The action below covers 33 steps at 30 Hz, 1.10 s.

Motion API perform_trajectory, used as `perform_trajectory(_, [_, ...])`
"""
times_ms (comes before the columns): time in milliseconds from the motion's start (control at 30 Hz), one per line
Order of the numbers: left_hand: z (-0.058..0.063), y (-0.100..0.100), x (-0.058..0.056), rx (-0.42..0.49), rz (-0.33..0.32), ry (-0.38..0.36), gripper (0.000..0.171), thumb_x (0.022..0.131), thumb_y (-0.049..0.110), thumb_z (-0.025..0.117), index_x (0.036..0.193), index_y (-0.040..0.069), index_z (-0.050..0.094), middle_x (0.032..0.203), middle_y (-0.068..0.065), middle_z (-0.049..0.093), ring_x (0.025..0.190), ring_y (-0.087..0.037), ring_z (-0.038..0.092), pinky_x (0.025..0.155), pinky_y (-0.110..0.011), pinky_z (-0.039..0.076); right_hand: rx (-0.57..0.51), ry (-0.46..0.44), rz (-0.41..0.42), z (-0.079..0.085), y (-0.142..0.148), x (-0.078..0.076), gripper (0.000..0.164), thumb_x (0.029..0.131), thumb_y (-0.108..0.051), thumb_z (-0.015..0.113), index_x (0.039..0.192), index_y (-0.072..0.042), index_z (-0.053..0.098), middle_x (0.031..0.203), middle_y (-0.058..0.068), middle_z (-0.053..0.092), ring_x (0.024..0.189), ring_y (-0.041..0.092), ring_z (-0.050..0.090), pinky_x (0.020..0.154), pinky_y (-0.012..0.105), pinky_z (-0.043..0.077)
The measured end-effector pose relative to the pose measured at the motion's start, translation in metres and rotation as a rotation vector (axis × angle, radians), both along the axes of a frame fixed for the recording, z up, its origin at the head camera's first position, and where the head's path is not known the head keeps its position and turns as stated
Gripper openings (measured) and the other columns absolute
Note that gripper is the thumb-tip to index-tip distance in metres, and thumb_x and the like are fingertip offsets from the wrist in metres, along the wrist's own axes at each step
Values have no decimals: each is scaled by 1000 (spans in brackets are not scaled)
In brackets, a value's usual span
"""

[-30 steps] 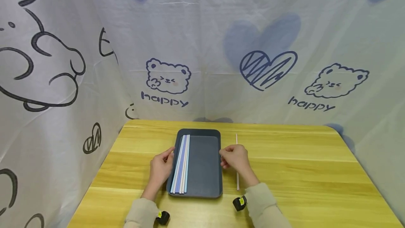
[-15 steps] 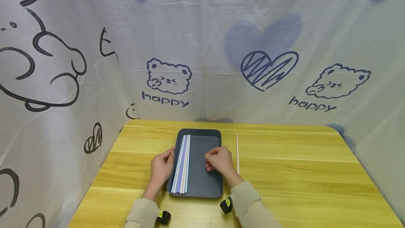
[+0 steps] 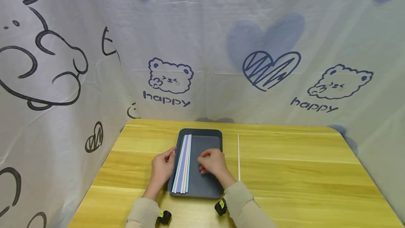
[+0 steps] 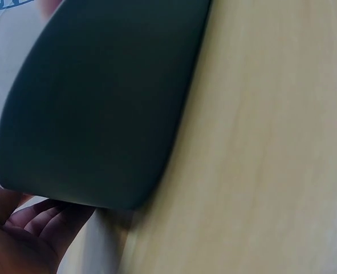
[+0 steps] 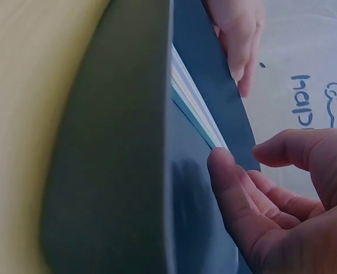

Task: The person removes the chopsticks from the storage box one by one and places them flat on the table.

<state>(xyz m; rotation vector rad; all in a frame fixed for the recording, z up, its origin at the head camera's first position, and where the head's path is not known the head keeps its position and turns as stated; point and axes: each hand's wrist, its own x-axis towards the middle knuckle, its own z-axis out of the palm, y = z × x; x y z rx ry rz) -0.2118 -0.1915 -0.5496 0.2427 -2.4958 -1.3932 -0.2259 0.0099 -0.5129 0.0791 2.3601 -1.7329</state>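
A dark grey rectangular tray (image 3: 207,189) lies on the table. Along its left side rests a bundle of thin, straight sticks (image 3: 181,166) in white, light blue and purple. My left hand (image 3: 162,166) grips the tray's left rim, thumb above and fingers beneath in the left wrist view. My right hand (image 3: 213,163) hovers over the middle of the tray, just right of the sticks. In the right wrist view, the right fingers (image 5: 228,177) are loosely bent, thumb and index apart, with nothing between them.
One pale stick (image 3: 238,156) lies on the wooden table (image 3: 300,171) to the tray's right, partly hidden behind the right forearm. A printed cloth (image 3: 215,94) hangs behind the table and down its left side.
My right hand has moved left from the tray's right rim to above its middle, close to the sticks. The left hand stays at the left rim.
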Motion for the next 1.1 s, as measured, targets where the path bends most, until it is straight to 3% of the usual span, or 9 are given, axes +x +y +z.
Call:
perform_trajectory(300, [0, -1, 0, -1, 4, -13, 29, 104, 10, 64, 129, 10, 77, 111, -19, 80, 69, -12, 63, 55, -22, 46, 46, 4, 49, -6, -13, 1, 10, 86, -1, 72, 94, 5, 73, 75, 16, 76, 53, 19, 71, 53, 36, 61])
perform_trajectory(700, [-2, -1, -2, 0, 2, -14, 29, 104, 12, 64, 129, 9, 76, 115, -20, 79, 86, -23, 74, 62, -21, 52, 87, -29, 66, -14, -23, 4, 9, 86, -3, 74, 90, 5, 74, 66, 13, 73, 47, 13, 67, 50, 32, 59])
perform_trajectory(1100, [-5, -2, -4, 13, 1, -19, 28, 104, 12, 64, 129, 11, 77, 113, -18, 80, 86, -21, 74, 62, -20, 52, 133, -20, 104, -18, -32, 4, 10, 86, -6, 79, 81, 0, 73, 60, 9, 70, 44, 13, 65, 46, 32, 57])
